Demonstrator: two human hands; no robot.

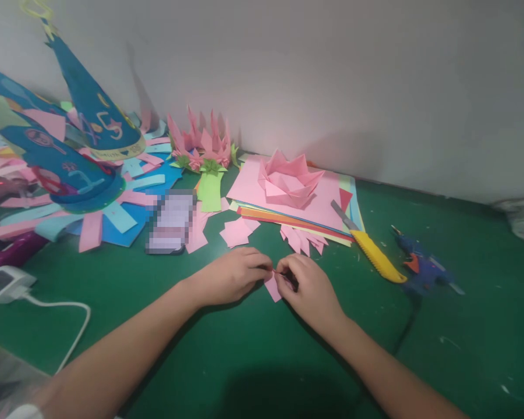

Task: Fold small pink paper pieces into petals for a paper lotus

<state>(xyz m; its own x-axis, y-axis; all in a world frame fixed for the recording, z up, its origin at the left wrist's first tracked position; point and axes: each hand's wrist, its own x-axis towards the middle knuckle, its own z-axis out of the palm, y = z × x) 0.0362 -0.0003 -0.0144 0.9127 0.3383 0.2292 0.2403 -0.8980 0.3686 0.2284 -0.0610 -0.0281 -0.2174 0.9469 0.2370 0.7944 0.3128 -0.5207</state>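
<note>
Between my two hands is a small piece of pink paper (274, 289), low over the green table. My left hand (236, 274) is closed, its fingertips pinching the paper's upper left edge. From the other side my right hand (308, 285) pinches it too, thumb and index finger pressed together; part of the paper is hidden behind these fingers. Just beyond my hands lie loose pink paper squares (239, 231) and a fan of pointed pink pieces (303, 238). A folded pink paper flower (289, 179) rests on a stack of coloured paper (244, 189).
A yellow utility knife (375, 253) with its blade out lies at right, beside a blue glue gun (425, 265). Left are a phone (171, 224), a pink paper crown (201, 142), blue cone hats (94, 99) and a white charger (9, 285) with a cable. A wall (332, 70) stands behind.
</note>
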